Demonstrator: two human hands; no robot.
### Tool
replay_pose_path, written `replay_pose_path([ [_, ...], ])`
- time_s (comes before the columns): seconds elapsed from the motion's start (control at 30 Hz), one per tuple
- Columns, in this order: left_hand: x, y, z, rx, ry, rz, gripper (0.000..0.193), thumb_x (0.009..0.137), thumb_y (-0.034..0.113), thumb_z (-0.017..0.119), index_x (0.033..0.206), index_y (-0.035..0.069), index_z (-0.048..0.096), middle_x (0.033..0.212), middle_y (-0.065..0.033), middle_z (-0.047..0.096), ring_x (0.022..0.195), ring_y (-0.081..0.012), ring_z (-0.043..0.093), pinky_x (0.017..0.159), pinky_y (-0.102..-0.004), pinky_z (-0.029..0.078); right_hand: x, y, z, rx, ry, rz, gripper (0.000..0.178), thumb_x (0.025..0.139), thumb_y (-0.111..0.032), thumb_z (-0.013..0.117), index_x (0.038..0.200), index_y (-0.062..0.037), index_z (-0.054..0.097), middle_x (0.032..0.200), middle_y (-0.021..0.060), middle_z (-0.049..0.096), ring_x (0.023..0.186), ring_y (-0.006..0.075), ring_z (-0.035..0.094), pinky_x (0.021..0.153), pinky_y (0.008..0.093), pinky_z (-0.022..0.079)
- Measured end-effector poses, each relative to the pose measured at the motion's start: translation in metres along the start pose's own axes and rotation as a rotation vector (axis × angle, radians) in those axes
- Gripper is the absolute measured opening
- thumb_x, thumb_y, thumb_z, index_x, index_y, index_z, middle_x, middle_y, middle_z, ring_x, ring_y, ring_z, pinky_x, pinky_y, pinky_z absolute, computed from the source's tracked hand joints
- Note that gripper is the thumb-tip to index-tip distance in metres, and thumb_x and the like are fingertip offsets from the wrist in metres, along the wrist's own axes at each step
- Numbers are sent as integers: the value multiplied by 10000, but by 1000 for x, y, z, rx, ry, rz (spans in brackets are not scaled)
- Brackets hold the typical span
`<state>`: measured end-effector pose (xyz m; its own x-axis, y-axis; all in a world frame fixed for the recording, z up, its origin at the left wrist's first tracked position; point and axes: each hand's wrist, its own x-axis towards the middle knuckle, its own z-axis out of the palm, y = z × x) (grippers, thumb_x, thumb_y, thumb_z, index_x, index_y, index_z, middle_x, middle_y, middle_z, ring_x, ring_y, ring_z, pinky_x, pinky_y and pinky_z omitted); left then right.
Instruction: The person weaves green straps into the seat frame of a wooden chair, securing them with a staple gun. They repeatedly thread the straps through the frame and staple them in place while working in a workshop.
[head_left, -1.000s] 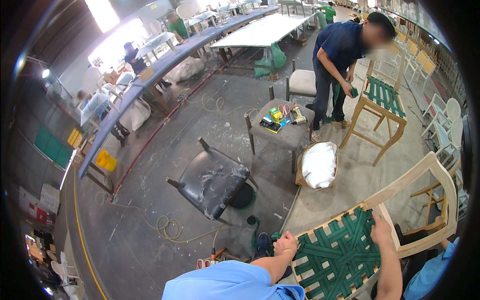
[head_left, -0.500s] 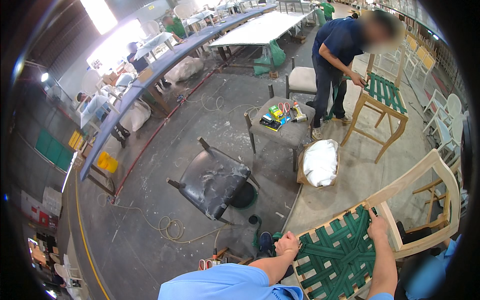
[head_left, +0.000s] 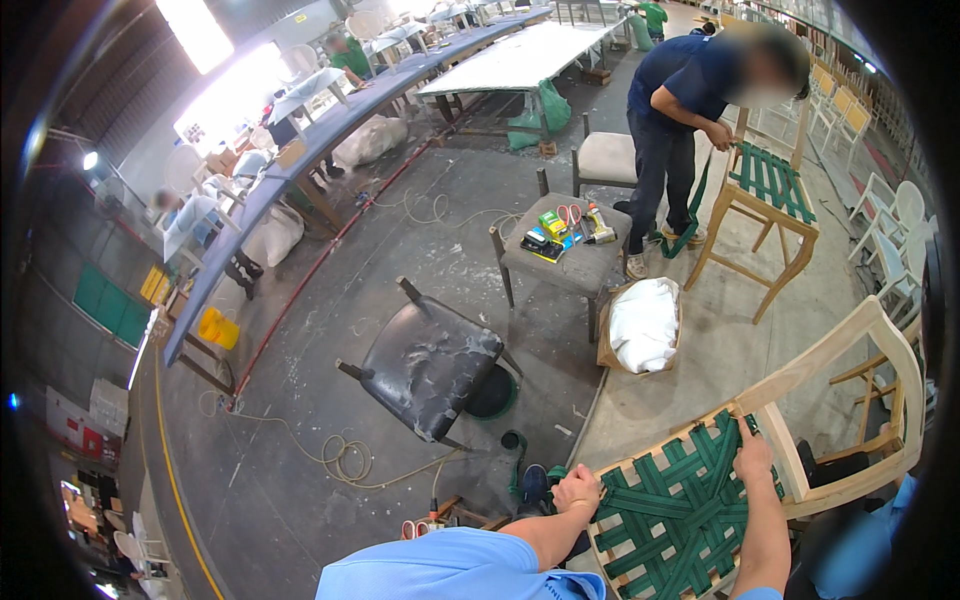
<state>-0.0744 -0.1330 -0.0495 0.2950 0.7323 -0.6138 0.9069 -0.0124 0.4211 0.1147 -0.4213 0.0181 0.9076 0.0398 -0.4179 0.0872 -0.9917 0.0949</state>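
Observation:
Below me, at the lower right, a pale wooden chair frame (head_left: 888, 385) has green webbing straps (head_left: 690, 500) woven across its seat. At the seat's left corner my left hand (head_left: 577, 489) is closed on what looks like a strap end, mostly hidden by the fingers. My right hand (head_left: 753, 462) rests near the corner where the seat meets the backrest. Its index finger reaches out to the strap at the rail, with the other fingers curled underneath; it holds nothing that I can see.
A worn black-topped stool (head_left: 425, 365) stands left of the chair. Beyond it, a grey seat (head_left: 560, 255) carries a drill, scissors and boxes. A box of white material (head_left: 642, 325) sits beside that. A person (head_left: 670, 130) bends over another webbed chair (head_left: 770, 185). Hose (head_left: 345, 460) coils on the floor.
My right index finger has straightened along the strap at the seat corner. My left hand stays put. The person opposite has raised their hand slightly, with a green strap hanging down.

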Motion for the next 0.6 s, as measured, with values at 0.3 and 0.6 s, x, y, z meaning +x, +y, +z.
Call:
replay_pose_path([
  [0.3,0,0,-3,82,34,39,525,997,502,419,1200,193,792,1209,-172,750,1222,-413,611,1048,-530,444,-100,51,100,796,413,139,650,944,-42,665,1558,-68,452,1203,181,600,1020,346,620,939,446,513],
  [0.6,-4,12,-1,119,-223,232,498,971,359,448,1045,10,796,985,-215,760,954,-369,714,953,-459,519,-368,115,275,919,344,1139,579,1076,-433,519,1399,40,603,1270,238,692,1127,391,674,986,489,518],
])
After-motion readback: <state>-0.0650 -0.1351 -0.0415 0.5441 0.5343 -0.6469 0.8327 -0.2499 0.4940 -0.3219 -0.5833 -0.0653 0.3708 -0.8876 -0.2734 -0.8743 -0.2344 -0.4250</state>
